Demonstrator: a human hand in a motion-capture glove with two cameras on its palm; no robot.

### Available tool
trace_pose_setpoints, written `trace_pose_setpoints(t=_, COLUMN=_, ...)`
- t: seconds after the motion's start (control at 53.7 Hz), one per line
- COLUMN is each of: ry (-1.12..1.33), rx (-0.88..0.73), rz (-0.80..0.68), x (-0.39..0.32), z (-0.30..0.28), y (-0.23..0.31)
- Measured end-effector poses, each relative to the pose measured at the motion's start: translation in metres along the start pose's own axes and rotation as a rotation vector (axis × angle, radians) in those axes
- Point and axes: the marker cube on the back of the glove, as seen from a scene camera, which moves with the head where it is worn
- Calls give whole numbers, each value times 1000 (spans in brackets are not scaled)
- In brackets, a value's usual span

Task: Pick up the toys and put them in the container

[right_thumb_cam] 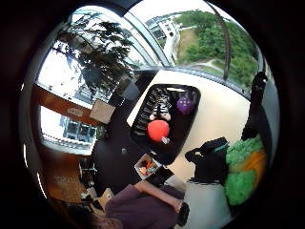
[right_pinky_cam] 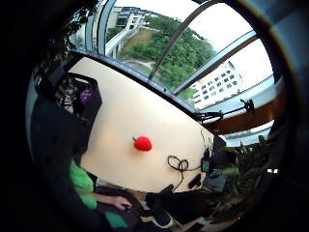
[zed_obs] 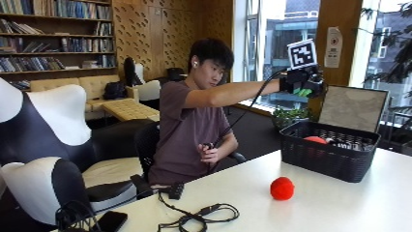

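A person sits at the pale table (zed_obs: 360, 203) with the gloved right hand (zed_obs: 302, 82) raised high above the black basket (zed_obs: 328, 157), arm stretched out over it. That hand is curled round a green plush toy (zed_obs: 301, 90) — green shows between the black fingers from the side, and the thumb-side palm view is filled at its edge with the same green and orange fuzz. So the hand is clamped on the toy, held well above the basket and not yet lowered into it.

As I judge it, the job is well along but not finished. Inside the basket I count three toys: a red ball-like one (right_thumb_cam: 158, 130), a purple die (right_thumb_cam: 185, 105) and a black-and-white striped one (right_thumb_cam: 162, 109). The green one in the hand makes a fourth, on its way in. One toy is left out on the table — a red plush strawberry (zed_obs: 282, 188), lying in front of the basket on the person's side, apart from its wall and touching nothing.

So two placements remain by my reckoning: drop the green toy, then fetch the strawberry. The bare hand (zed_obs: 207, 153) rests in the person's lap, away from the basket. A tangle of black cable (zed_obs: 199, 217) lies on the table, farther from the basket than the strawberry is.
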Motion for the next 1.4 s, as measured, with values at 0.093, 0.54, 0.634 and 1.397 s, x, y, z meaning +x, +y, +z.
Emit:
trace_pose_setpoints(t=0.093, ry=27, rx=-16, rz=33, x=-40, z=13, y=-18)
trace_pose_setpoints(t=0.54, ry=117, rx=-368, rz=173, x=-148, z=104, y=-52)
trace_pose_setpoints(t=0.634, ry=-139, rx=-439, rz=-208, x=-165, z=101, y=-38)
trace_pose_setpoints(t=1.397, ry=72, rx=-438, rz=35, x=90, z=46, y=39)
